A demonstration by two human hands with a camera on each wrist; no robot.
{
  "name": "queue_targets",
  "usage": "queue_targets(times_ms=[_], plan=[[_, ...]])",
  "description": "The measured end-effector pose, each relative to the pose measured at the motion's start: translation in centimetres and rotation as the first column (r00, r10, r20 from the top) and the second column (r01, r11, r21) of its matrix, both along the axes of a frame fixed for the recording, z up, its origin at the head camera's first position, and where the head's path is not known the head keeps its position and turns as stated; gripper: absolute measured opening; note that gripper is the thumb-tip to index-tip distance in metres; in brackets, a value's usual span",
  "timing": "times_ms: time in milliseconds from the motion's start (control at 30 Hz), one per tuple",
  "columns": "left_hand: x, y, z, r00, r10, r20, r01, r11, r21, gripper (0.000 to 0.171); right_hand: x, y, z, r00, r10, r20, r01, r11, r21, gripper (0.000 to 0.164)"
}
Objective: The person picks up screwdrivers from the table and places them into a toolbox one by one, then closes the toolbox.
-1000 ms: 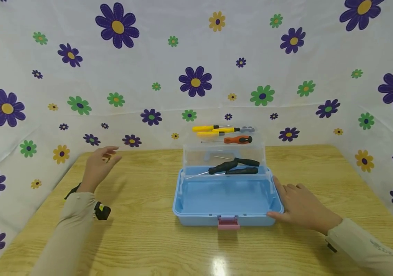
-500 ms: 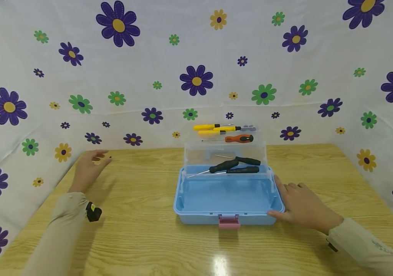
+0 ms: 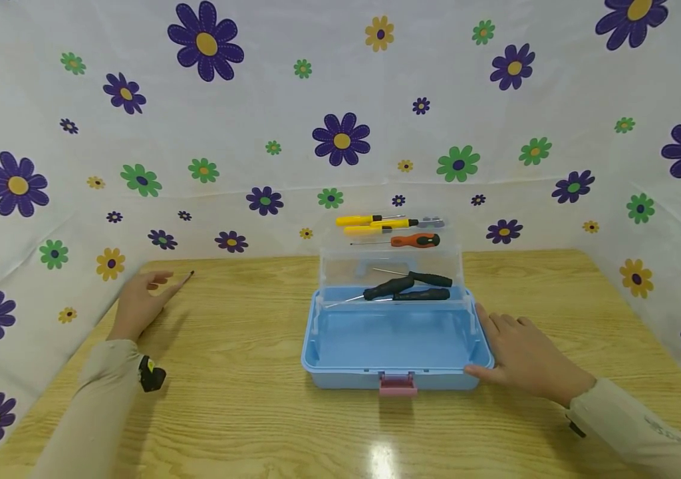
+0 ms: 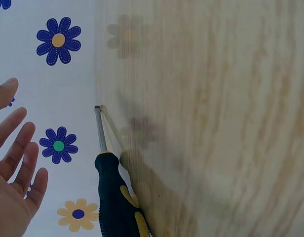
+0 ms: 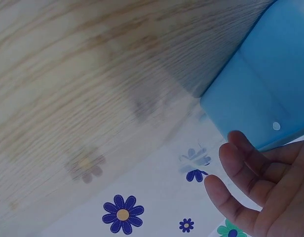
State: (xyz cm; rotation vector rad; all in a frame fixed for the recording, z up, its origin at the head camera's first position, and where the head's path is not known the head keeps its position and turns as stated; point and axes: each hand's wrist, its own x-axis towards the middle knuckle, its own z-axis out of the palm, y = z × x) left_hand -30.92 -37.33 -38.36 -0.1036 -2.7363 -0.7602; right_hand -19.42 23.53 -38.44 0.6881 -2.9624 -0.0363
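My left hand [image 3: 137, 303] is at the table's left side, fingers apart and holding nothing. Beside it, in the left wrist view, lies a black-and-yellow screwdriver [image 4: 116, 192] with a short flat blade. In the head view only the screwdriver's tip [image 3: 192, 273] shows past the fingers; the hand hides the handle. My right hand [image 3: 526, 356] holds the right side of a blue toolbox [image 3: 397, 380], thumb at the front corner and index finger along the outer side. Its other fingers [image 5: 231, 197] hang loosely beside the wall in the right wrist view.
The toolbox stands unlatched, its pink latch [image 3: 398, 384] hanging down. Clear trays are raised at its back. Black screwdrivers [image 3: 391, 287] lie in the lower tray, an orange screwdriver [image 3: 414, 241] and yellow-handled tools [image 3: 358, 220] higher up. A flowered cloth borders the wooden table [image 3: 245, 372].
My left hand has moved left and lower toward the table, and the screwdriver's tip has come into sight past its fingers. The right hand and toolbox have stayed in place.
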Motion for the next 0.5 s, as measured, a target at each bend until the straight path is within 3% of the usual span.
queue_targets(times_ms=[500], plan=[[1.0, -1.7, -0.6, 0.997, 0.024, 0.068, -0.024, 1.0, -0.007, 0.05, 0.1, 0.1, -0.1, 0.996, 0.043, -0.084, -0.04, 0.998, 0.04, 0.102]])
